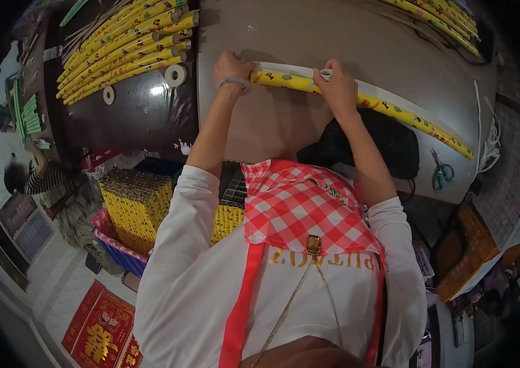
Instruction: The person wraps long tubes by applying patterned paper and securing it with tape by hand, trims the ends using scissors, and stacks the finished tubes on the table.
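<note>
A long yellow patterned tube (398,113) lies across the table, with a white strip along its far edge. At its left end, my left hand (233,69) has its fingers closed on the tube. Nearer its middle, my right hand (337,86) is closed around a small white roll (326,74), held against the tube. The tube's right end reaches toward the table's right side.
Many yellow tubes (125,52) lie at the upper left beside two tape rolls (175,75). More tubes (438,21) lie upper right. Scissors (441,170) and a black bag (385,141) sit near the front edge. A person in a striped top (45,178) is at the left.
</note>
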`<state>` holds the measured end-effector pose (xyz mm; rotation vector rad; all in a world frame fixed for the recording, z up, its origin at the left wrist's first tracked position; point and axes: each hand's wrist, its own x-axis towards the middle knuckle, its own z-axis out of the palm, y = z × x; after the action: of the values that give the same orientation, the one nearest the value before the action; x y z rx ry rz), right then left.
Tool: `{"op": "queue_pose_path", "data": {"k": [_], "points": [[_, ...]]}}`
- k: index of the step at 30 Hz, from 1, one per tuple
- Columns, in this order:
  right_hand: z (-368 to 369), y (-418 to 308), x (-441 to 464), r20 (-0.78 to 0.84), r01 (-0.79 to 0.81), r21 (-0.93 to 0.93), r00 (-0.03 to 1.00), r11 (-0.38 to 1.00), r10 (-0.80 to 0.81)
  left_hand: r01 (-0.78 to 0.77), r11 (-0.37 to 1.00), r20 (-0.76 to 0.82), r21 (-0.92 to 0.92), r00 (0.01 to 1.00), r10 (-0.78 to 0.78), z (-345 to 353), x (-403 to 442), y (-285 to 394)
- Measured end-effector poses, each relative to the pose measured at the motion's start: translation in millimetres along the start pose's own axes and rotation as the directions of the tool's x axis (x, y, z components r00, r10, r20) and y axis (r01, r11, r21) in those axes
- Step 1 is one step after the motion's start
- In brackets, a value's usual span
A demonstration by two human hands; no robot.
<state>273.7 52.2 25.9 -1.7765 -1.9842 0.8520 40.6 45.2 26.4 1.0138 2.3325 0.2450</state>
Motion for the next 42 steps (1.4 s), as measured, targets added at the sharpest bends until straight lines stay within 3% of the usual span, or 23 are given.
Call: {"op": "queue_pose_path", "data": {"k": [13, 26, 38, 42], "points": [[5, -2, 2, -0.043, 0.016, -0.063, 0.999, 0.998, -0.019, -0.03, 0.998, -0.022, 0.051, 0.999, 0.031, 0, 0, 3], [7, -3, 3, -0.063, -0.002, -0.104, 0.998, 0.995, -0.005, 0.018, 1.0, -0.005, -0.023, 1.0, -0.018, 2, 0, -1], [7, -10, 7, -0.028, -0.048, -0.165, 0.999, 0.985, 0.044, 0.003, 1.0, -0.013, 0.018, 1.0, -0.003, -1, -1, 2], [7, -10, 6, -0.042, -0.038, -0.159, 0.999, 0.987, 0.032, -0.014, 0.993, 0.012, 0.12, 1.0, 0.012, -4, -3, 8]]}}
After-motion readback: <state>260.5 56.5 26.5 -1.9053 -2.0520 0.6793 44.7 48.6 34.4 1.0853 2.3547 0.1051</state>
